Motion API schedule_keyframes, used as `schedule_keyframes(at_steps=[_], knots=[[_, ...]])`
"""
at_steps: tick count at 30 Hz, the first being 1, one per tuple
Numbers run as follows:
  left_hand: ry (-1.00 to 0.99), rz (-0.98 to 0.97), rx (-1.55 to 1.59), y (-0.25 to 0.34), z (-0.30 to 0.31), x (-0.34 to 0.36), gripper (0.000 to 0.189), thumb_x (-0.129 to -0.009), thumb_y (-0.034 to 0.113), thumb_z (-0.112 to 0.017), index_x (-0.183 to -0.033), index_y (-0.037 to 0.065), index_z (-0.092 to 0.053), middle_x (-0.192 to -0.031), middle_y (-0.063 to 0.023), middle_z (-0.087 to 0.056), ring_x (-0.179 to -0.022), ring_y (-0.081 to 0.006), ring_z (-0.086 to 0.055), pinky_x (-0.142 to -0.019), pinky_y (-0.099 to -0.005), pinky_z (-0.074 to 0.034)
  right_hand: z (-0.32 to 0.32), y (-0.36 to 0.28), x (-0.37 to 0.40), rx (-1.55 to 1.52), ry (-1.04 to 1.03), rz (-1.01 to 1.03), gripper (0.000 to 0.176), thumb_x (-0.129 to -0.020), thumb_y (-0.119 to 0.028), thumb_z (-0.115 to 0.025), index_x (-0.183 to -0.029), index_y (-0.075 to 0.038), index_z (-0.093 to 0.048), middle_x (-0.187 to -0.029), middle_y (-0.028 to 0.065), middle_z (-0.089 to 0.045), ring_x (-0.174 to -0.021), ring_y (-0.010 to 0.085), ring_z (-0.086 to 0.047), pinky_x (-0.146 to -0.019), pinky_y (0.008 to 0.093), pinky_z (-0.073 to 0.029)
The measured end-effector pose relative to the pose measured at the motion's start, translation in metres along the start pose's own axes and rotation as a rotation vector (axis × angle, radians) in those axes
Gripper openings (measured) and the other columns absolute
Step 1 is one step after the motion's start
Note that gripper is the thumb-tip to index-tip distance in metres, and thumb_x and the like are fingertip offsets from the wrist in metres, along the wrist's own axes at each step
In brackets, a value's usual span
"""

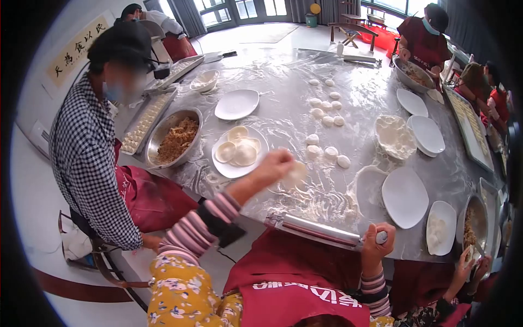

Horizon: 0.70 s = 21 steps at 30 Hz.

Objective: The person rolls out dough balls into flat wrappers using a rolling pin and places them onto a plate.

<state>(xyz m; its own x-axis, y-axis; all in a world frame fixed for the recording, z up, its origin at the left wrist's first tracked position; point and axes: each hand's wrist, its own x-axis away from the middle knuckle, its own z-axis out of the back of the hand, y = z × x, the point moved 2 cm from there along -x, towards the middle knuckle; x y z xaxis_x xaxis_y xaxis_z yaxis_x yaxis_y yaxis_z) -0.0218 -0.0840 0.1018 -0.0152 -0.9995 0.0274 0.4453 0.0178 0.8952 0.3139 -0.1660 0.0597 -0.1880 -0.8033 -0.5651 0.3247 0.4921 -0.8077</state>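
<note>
My left hand (277,165) is over the floured tabletop, its fingers closed on a thin round dough wrapper (295,175). My right hand (376,244) grips the right handle of a metal rolling pin (321,229), which lies along the near edge of the table. To the left of my left hand, a white plate (219,167) carries several rolled wrappers (244,152). Several small floured dough pieces (330,153) sit on the table beyond and to the right of my left hand.
Flour covers the metal table (289,71). A filling bowl (154,146) stands left near a seated co-worker (90,147). On the right are a flour bowl (393,137), an oval plate (404,199) and a dumpling tray (463,120). Another person's hands (466,267) work lower right.
</note>
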Motion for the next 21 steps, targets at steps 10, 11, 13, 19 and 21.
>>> schedule_keyframes(at_steps=[10, 11, 13, 19, 21], knots=[[0.223, 0.189, -0.515, -0.025, 0.114, -0.043, 0.029, -0.078, 0.023, -0.062, -0.096, 0.000, -0.063, -0.103, -0.0197, -0.062, -0.094, -0.0287, -0.061, -0.082, -0.0363, -0.047, -0.001, 0.004, -0.005, 0.030, -0.013, 0.020, 0.019, -0.080, -0.003, -0.066, -0.079, -0.003, -0.047, -0.064, 0.0081, -0.050, -0.053, 0.0199, -0.048, -0.050, 0.0296, -0.039], [0.161, 0.090, -0.529, -0.021, 0.092, -0.055, 0.026, -0.078, 0.022, -0.061, -0.094, 0.001, -0.064, -0.102, -0.0185, -0.062, -0.094, -0.0296, -0.060, -0.082, -0.0371, -0.047, -0.001, 0.004, -0.005, 0.051, -0.007, 0.017, 0.019, -0.080, -0.003, -0.066, -0.079, -0.003, -0.047, -0.064, 0.0081, -0.050, -0.053, 0.0199, -0.048, -0.050, 0.0296, -0.039], [0.046, -0.121, -0.535, -0.009, 0.035, -0.078, 0.023, -0.077, 0.020, -0.062, -0.094, 0.003, -0.064, -0.100, -0.0166, -0.061, -0.095, -0.0313, -0.059, -0.082, -0.0384, -0.046, -0.003, 0.003, -0.008, 0.019, -0.007, -0.016, 0.019, -0.079, -0.001, -0.067, -0.080, -0.003, -0.048, -0.065, 0.0084, -0.052, -0.053, 0.0202, -0.050, -0.052, 0.0294, -0.041], [-0.189, -0.409, -0.662, 0.041, -0.111, -0.099, 0.026, -0.076, 0.018, -0.065, -0.099, 0.006, -0.061, -0.106, -0.0149, -0.057, -0.101, -0.0331, -0.056, -0.085, -0.0411, -0.045, -0.003, 0.002, -0.009, 0.048, 0.005, -0.016, 0.020, -0.077, -0.001, -0.069, -0.081, -0.004, -0.049, -0.066, 0.0093, -0.054, -0.054, 0.0206, -0.053, -0.052, 0.0286, -0.043], [-0.156, -0.338, -0.768, 0.038, -0.127, -0.112, 0.027, -0.074, 0.019, -0.066, -0.097, 0.005, -0.061, -0.107, -0.0156, -0.057, -0.103, -0.0330, -0.054, -0.086, -0.0417, -0.045, -0.002, -0.002, -0.009, 0.080, 0.010, -0.006, 0.020, -0.077, -0.001, -0.069, -0.081, -0.004, -0.049, -0.066, 0.0093, -0.054, -0.054, 0.0200, -0.053, -0.051, 0.0285, -0.043]])
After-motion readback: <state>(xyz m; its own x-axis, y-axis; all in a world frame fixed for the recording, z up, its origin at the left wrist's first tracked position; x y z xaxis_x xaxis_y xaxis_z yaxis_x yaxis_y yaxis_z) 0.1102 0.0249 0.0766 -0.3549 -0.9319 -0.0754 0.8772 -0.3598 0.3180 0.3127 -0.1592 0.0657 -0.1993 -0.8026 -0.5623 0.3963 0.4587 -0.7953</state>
